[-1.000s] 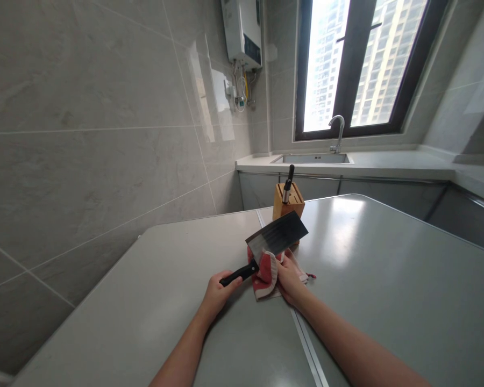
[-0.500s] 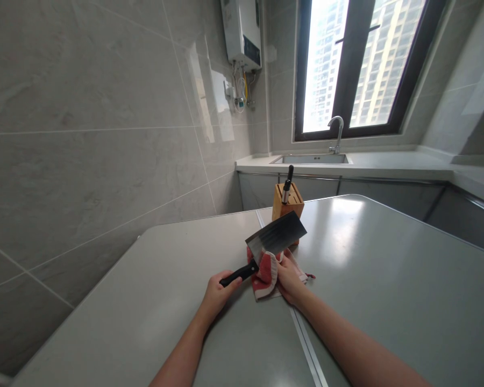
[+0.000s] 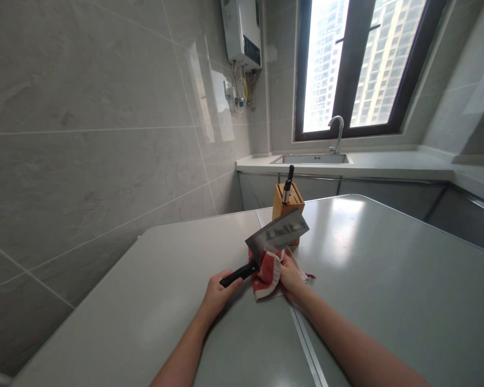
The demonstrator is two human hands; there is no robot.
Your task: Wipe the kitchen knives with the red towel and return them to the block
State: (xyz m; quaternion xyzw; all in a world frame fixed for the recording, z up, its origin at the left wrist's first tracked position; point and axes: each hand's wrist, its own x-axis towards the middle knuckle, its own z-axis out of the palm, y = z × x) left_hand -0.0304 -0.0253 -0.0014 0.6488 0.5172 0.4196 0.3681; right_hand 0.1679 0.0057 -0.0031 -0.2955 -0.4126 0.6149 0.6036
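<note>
A cleaver (image 3: 277, 232) with a wide grey blade and black handle is tilted above the table, its blade pointing up and to the right. My left hand (image 3: 219, 292) is closed round the end of its handle. Bunched against the blade's lower edge is a red and white cloth (image 3: 268, 274), which my right hand (image 3: 291, 278) grips from the right side. The fingertips of my right hand are hidden behind the cloth. Part of the cloth hangs down toward the tabletop.
Just behind the blade stands a wooden knife block (image 3: 289, 200) holding black-handled tools (image 3: 287, 183). The pale table (image 3: 177, 263) has a metal seam through its middle. Beyond it are a counter with a sink (image 3: 314, 159), a faucet (image 3: 339, 131) and a window. A water heater (image 3: 243, 35) hangs on the wall.
The blade has turned slightly, and its face now shows a lighter reflection. My right hand has shifted a little to the right with the cloth. My left hand keeps its hold.
</note>
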